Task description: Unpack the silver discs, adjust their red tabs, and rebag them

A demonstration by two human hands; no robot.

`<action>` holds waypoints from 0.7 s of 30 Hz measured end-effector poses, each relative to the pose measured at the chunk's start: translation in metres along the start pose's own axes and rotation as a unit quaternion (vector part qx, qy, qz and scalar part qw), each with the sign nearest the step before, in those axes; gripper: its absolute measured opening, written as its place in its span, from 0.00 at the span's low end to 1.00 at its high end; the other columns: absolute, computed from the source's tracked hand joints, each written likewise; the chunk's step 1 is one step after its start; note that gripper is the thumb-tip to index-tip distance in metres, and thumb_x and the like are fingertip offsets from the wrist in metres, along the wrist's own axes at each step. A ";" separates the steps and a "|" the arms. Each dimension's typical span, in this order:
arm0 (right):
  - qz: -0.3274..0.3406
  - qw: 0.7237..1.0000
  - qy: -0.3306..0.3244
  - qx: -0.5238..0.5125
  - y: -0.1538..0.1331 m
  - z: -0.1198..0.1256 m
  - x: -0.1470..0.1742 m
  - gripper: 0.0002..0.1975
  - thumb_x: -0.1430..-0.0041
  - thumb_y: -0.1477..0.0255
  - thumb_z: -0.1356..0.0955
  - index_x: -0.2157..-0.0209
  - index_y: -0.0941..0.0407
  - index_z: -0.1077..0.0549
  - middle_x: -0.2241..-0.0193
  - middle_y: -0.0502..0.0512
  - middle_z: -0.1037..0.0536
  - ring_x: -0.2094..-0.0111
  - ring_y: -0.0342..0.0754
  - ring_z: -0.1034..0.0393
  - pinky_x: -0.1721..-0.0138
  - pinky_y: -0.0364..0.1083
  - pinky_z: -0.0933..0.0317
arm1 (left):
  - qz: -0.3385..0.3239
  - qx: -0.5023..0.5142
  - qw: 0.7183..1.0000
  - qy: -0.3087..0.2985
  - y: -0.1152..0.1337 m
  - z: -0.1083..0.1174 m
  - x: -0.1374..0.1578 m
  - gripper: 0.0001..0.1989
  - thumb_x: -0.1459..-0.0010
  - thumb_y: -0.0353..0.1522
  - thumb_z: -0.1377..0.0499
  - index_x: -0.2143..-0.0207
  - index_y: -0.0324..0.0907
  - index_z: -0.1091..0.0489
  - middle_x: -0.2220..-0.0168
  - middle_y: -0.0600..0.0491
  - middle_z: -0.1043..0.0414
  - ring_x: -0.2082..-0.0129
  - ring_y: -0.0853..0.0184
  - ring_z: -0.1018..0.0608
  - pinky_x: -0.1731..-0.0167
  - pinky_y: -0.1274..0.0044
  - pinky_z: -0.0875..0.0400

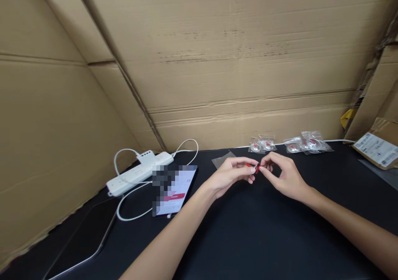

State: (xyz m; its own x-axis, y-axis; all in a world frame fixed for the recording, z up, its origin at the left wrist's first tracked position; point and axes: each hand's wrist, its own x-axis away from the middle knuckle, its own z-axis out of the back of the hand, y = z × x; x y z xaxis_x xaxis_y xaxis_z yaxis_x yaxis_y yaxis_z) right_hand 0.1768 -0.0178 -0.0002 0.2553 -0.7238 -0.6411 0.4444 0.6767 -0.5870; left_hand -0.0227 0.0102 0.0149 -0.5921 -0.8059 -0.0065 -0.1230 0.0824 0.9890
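Note:
Just right of the middle of the view, my two hands meet over the black table. Between thumb and fingers, my left hand [231, 174] pinches a small red and dark piece [257, 167]. My right hand [284, 174] closes its thumb and forefinger on the right end of the same piece. Fingertips cover much of it, and it is too small to make out its kind. A flat clear plastic bag [222, 160] lies on the table behind my left hand.
Several small bags with round silver and red items [312, 141] lie along the cardboard wall [233, 64]. At left are a white power strip [139, 174] with cables, a lit phone [178, 189] and a dark tablet [87, 234]. A labelled package [377, 147] sits far right.

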 end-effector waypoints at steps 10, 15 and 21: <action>0.058 0.992 -0.109 -0.015 0.000 0.008 0.000 0.20 0.42 0.73 0.31 0.47 0.51 0.32 0.62 0.55 0.30 0.68 0.46 0.36 0.63 0.48 0.35 | 0.066 -0.071 0.988 -0.117 0.014 0.016 0.007 0.26 0.53 0.30 0.31 0.50 0.37 0.31 0.68 0.49 0.24 0.69 0.65 0.21 0.64 0.71 0.28; 0.072 0.983 -0.169 -0.029 -0.009 0.006 0.002 0.24 0.46 0.76 0.31 0.47 0.51 0.30 0.59 0.55 0.31 0.65 0.45 0.36 0.64 0.45 0.36 | 0.106 -0.085 0.977 -0.166 0.012 0.019 0.008 0.25 0.53 0.30 0.31 0.53 0.38 0.33 0.66 0.48 0.23 0.69 0.65 0.21 0.68 0.72 0.28; 0.053 0.968 -0.243 -0.022 -0.019 0.006 0.005 0.24 0.54 0.79 0.29 0.53 0.53 0.27 0.63 0.51 0.32 0.68 0.43 0.38 0.65 0.44 0.39 | 0.143 -0.084 0.963 -0.214 0.003 0.018 0.008 0.26 0.56 0.30 0.29 0.54 0.39 0.33 0.67 0.49 0.24 0.69 0.64 0.21 0.71 0.74 0.28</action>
State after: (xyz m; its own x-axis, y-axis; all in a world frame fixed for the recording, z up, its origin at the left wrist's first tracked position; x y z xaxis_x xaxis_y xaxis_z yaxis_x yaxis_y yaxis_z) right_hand 0.1746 -0.0350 0.0109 0.6760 -0.6213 -0.3962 0.3596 0.7475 -0.5585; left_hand -0.0418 0.0145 0.0155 -0.8613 -0.4453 0.2447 0.2032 0.1394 0.9692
